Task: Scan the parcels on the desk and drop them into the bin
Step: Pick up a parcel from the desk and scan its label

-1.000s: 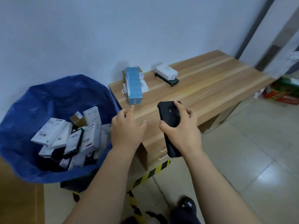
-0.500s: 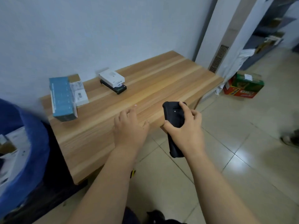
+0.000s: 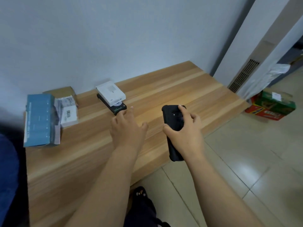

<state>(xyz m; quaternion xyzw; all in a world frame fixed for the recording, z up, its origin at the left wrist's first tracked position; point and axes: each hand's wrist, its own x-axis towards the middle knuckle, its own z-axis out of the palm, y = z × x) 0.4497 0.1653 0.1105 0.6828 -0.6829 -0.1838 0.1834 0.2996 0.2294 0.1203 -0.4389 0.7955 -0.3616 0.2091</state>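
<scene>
My right hand (image 3: 185,133) grips a black handheld scanner (image 3: 173,122) over the front edge of the wooden desk (image 3: 172,94). My left hand (image 3: 127,128) reaches out over the desk with fingers spread, its fingertips at the near end of a flat black parcel (image 3: 115,107). A white box (image 3: 110,93) lies on top of that black parcel. At the desk's left end lies a long blue box (image 3: 39,117), with a white labelled parcel (image 3: 68,114) and a brown carton (image 3: 59,91) beside it. Only a blue sliver of the bin (image 3: 7,169) shows at the left edge.
The white wall runs right behind the desk. A red and green carton (image 3: 272,107) sits on the tiled floor to the right, by a pillar with a vent grille (image 3: 244,74). My shoe (image 3: 139,191) shows below the desk's front edge.
The view has swung right, away from the bin and onto the desk. My left hand has reached forward and opened toward the black and white parcels. The scanner stays in my right hand.
</scene>
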